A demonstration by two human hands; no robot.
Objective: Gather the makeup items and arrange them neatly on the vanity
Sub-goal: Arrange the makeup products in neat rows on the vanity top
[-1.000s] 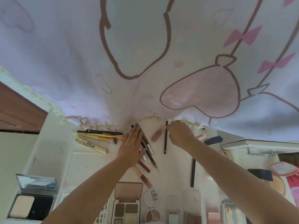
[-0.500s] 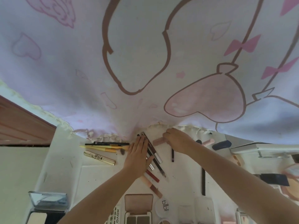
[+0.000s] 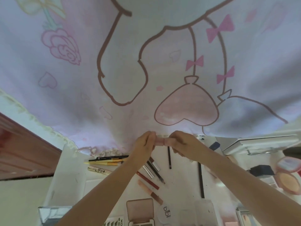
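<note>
At the far left of the white bench [image 3: 68,175] we see a clear-lidded compact [image 3: 53,212] at the near edge. Further back lie three slim items side by side: a black pencil [image 3: 110,157], a yellow pencil [image 3: 104,163] and a gold tube [image 3: 97,170].

Our left hand [image 3: 143,147] is raised above the back of the bench, its fingers [image 3: 150,136] curled round one end of a small pink tube [image 3: 160,142]. Below that hand a fan of lip pencils and glosses [image 3: 149,178] rests on the bench, and nearer to us sit a brown palette [image 3: 140,211] and a round white compact [image 3: 166,212].

Our right hand [image 3: 182,144] meets the left, pinching the other end of the pink tube, so the tube is held in the air between both hands, just in front of the pink cartoon-print cloth [image 3: 146,62]. A short black pencil [image 3: 169,158] and a longer black pencil [image 3: 200,180] lie under the right forearm. At the far right a dark sponge [image 3: 260,170] sits beside an open pink powder compact [image 3: 286,176].
</note>
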